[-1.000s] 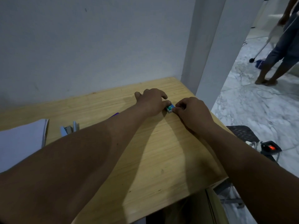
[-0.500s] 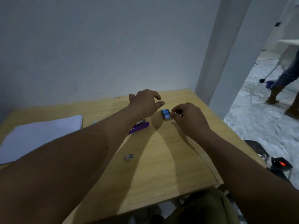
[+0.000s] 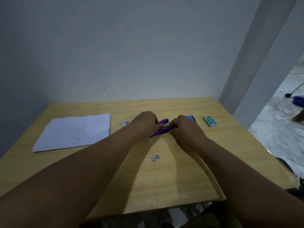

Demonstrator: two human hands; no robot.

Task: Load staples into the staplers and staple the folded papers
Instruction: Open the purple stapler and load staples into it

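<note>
A purple stapler [image 3: 162,130] lies open on the wooden table [image 3: 164,178], its top arm lifted and the metal staple channel showing. My left hand [image 3: 145,123] grips its left end. My right hand [image 3: 184,129] pinches its right end at the channel; whether it holds staples is hidden. A light blue stapler [image 3: 125,123] peeks out behind my left hand. A blue staple box [image 3: 191,118] sits just behind my right hand, and a green-white staple box [image 3: 210,121] lies further right. A stack of white paper [image 3: 74,131] rests at the left.
Two small loose staple strips [image 3: 155,157] lie on the table nearer to me, between my forearms. A white wall stands right behind the table. The table's right edge drops to a marble floor [image 3: 276,137], where a mop and someone's foot show.
Both hands left the blue staple box and closed on the purple stapler, which now stands open. The camera has tilted, bringing the paper stack and the green-white box into view.
</note>
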